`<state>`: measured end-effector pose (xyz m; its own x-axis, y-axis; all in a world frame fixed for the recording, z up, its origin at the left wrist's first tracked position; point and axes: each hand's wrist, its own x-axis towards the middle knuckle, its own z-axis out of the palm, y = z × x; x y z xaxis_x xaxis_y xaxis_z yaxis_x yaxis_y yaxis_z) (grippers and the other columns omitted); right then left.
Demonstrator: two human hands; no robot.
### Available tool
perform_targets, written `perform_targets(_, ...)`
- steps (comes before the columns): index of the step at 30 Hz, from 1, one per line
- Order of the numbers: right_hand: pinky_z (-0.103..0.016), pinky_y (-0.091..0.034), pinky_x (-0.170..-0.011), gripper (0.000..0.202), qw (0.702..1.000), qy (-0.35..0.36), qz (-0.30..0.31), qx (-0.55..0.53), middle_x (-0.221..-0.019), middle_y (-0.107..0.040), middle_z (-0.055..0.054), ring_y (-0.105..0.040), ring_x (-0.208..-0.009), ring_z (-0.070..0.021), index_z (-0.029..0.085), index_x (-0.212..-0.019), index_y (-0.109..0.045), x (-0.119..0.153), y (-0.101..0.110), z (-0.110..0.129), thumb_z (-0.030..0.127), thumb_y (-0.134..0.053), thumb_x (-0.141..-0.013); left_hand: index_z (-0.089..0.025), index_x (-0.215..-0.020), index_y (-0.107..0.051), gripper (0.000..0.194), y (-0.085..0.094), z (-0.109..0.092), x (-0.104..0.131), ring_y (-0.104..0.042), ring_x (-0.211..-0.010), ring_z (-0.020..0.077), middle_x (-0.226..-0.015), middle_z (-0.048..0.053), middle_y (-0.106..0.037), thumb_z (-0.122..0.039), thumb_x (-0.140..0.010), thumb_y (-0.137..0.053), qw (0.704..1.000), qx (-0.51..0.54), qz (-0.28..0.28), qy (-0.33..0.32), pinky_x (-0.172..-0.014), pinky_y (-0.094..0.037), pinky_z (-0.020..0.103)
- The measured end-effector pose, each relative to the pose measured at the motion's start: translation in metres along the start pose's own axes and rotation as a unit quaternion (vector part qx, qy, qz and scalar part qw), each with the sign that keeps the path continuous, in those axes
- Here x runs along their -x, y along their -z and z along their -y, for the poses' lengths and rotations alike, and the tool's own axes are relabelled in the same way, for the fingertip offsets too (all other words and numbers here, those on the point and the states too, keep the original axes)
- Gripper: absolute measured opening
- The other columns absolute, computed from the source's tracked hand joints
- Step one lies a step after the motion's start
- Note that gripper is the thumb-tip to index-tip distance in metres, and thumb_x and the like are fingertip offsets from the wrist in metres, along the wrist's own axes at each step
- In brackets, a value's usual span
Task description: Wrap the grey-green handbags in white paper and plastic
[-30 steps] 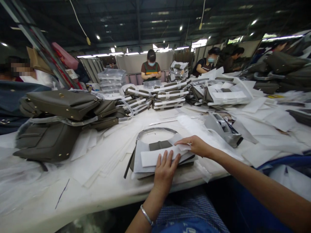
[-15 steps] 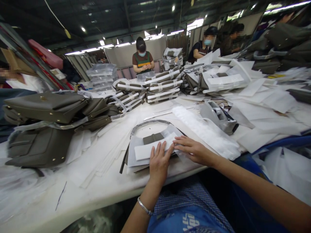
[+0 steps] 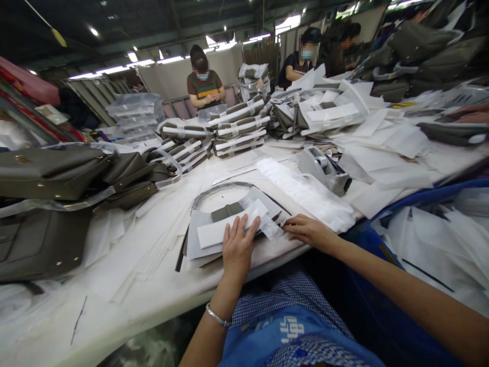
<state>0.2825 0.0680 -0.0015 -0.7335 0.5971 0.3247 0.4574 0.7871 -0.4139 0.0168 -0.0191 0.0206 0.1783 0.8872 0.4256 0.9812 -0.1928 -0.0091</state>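
Observation:
A dark olive handbag piece (image 3: 228, 211) lies on the table in front of me, with a thin white sheet (image 3: 198, 220) over it and a white foam strip (image 3: 214, 232) on top. Its wrapped handle (image 3: 217, 188) arches away at the back. My left hand (image 3: 239, 244) rests flat on the foam strip, fingers outstretched. From the strip's right end runs a short piece of clear tape (image 3: 272, 230). At the tape's outer end, the fingertips of my right hand (image 3: 311, 232) are pressed together; their grip is partly hidden.
A grey tape dispenser (image 3: 323, 171) stands beyond a stack of white foam strips (image 3: 301, 191). Olive handbags (image 3: 49, 173) are heaped on the left, wrapped ones (image 3: 240, 127) at the back. Loose white sheets (image 3: 385, 168) cover the right. Co-workers (image 3: 204, 84) are across the table.
My right hand has moved off the foam strip's end to the right, and the clear tape there now shows. My left hand stays on the strip. The view has shifted rightward.

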Motion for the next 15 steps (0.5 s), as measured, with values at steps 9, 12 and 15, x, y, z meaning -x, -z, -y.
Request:
perform_targets(9, -0.03, -0.047, -0.074, 0.029, 0.994, 0.032, -0.014, 0.106, -0.085, -0.068, -0.006, -0.062, -0.08, -0.0181, 0.022, -0.094, -0.073, -0.002, -0.003, 0.023, 0.02, -0.045, -0.098, -0.035, -0.15, -0.038, 0.07, 0.002, 0.0, 0.0, -0.044, -0.139, 0.0284, -0.151, 0.005, -0.049, -0.014, -0.087, -0.062, 1.0, -0.001, -0.001, -0.002, -0.115, -0.036, 0.052)
perform_targets(12, -0.03, -0.043, -0.069, 0.028, 0.989, 0.066, -0.037, 0.13, -0.082, -0.068, -0.005, -0.06, -0.075, -0.0177, 0.021, -0.093, -0.071, 0.018, -0.01, 0.038, 0.016, -0.045, -0.097, -0.035, -0.15, -0.038, 0.07, 0.002, 0.0, 0.0, -0.044, -0.139, 0.0277, -0.151, 0.004, -0.049, -0.014, -0.087, -0.062, 1.0, -0.006, -0.003, -0.002, -0.115, -0.036, 0.052)
perform_targets(15, -0.031, -0.043, -0.066, 0.025, 0.988, 0.088, -0.04, 0.12, -0.079, -0.068, -0.005, -0.06, -0.071, -0.0174, 0.022, -0.091, -0.07, 0.031, -0.011, 0.053, 0.017, -0.046, -0.097, -0.036, -0.149, -0.038, 0.07, 0.0, 0.001, 0.001, -0.043, -0.14, 0.0276, -0.151, 0.004, -0.048, -0.015, -0.088, -0.063, 1.0, -0.003, -0.003, -0.003, -0.115, -0.036, 0.052)
